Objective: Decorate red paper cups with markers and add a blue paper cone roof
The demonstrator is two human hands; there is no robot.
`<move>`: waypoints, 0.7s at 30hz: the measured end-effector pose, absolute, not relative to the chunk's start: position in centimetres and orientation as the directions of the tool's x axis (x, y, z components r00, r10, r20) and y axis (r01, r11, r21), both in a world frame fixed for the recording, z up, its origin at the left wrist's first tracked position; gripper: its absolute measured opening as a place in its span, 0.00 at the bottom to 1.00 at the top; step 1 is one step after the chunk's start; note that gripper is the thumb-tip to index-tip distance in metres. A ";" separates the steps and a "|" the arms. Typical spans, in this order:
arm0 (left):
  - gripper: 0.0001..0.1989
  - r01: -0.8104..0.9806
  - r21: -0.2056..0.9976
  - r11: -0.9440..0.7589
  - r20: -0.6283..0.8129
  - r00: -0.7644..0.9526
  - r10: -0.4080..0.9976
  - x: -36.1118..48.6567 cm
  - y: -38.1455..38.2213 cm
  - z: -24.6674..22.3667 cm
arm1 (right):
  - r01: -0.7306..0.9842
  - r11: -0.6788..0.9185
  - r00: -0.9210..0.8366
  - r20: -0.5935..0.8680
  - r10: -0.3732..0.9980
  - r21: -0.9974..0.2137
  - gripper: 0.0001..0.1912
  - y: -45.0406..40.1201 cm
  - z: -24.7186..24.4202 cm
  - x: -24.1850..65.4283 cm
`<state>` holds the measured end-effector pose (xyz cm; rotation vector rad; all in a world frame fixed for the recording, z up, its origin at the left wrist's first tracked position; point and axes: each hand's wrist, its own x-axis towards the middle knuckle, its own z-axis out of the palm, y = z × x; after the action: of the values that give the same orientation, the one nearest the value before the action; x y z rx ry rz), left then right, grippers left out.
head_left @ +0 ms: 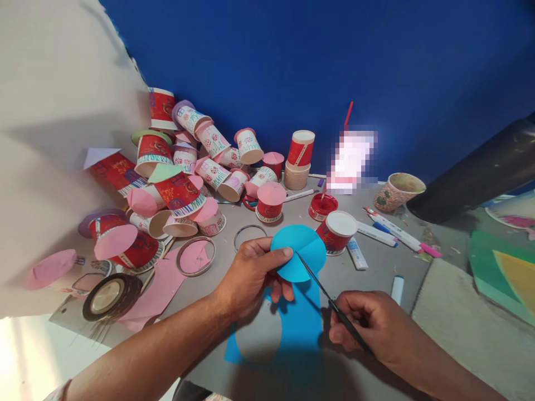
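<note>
The left hand (251, 264) pinches one round, bright-blue paper disc (304, 242) between thumb and fingers, raised above the near middle of the grey tabletop (228, 273). The right hand (368, 320) grips one pair of dark-handled metal scissors (334, 305), the blade tips at the middle of the disc. Whether the line running from there towards the disc's far right edge is a cut or a crease cannot be told.

Below lies one blue paper sheet (301, 328) with one large round opening; the left hand and disc cover part of it, and shadow darkens its near edge.

To the left are two thin rings: one pale grey ring (178, 262) on a pink paper sheet (165, 287), and one dark ring (234, 239) partly hidden by the left hand. One black tape roll (134, 295) sits nearer. Decorated paper cups (152, 153) heap at far left, overlapping too much to count.

One red-and-white cup (340, 225) stands just beyond the disc, partly covered by it. Farther off is one small red paint pot (322, 207); a blurred patch hides whatever stands beside it. One patterned cup (399, 192) leans at far right.
</note>
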<state>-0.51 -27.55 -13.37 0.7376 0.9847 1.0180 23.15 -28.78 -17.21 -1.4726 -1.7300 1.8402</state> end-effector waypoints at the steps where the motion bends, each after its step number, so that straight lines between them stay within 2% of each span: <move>1: 0.15 -0.350 0.858 0.376 -0.326 0.196 0.925 -0.5 -27.5 -13.4 | 0.462 -0.274 -0.474 -0.496 0.728 -0.844 0.18 -28.8 -17.1 23.1; 11: 0.15 -0.453 0.764 0.459 -0.372 0.273 0.887 -0.8 -27.3 -13.4 | 0.520 -0.226 -0.456 -0.492 0.742 -0.824 0.20 -28.7 -16.7 23.0; 21: 0.13 -0.470 0.721 0.510 -0.411 0.304 0.860 -0.8 -27.4 -13.4 | 0.555 -0.166 -0.436 -0.455 0.776 -0.815 0.19 -28.6 -16.4 22.8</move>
<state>-0.81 -27.38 -13.43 0.5257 0.8725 0.9358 22.76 -28.62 -16.37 -1.5419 -1.8872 1.6488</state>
